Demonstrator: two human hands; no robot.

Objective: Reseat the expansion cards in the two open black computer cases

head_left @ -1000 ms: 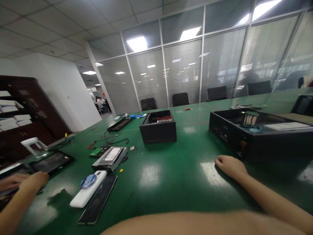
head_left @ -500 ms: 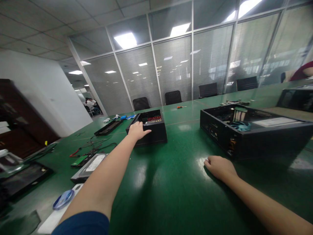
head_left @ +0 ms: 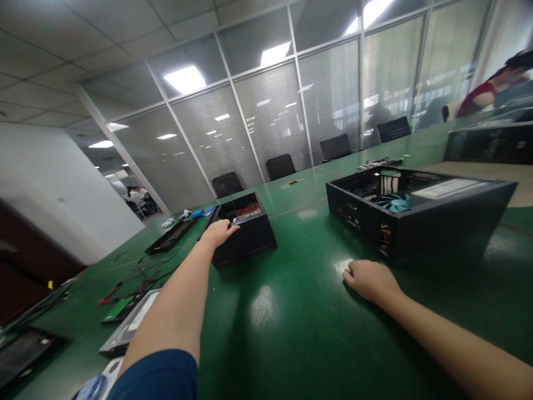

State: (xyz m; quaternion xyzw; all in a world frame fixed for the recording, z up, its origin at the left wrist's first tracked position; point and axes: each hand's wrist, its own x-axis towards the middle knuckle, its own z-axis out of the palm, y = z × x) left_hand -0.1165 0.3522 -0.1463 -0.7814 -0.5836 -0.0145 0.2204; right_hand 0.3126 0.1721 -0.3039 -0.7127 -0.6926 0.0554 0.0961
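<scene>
A black, open-topped, boxy computer case (head_left: 250,236) is on the glossy green table (head_left: 303,311), its left rim grasped by my left hand (head_left: 216,233). My right hand (head_left: 370,280) rests clenched near a larger, open black chassis (head_left: 449,222) with a teal fan (head_left: 393,203).

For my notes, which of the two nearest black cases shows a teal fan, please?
The larger case, beyond the right hand: its teal fan shows; the smaller case, touched by the left hand, shows none.
</scene>
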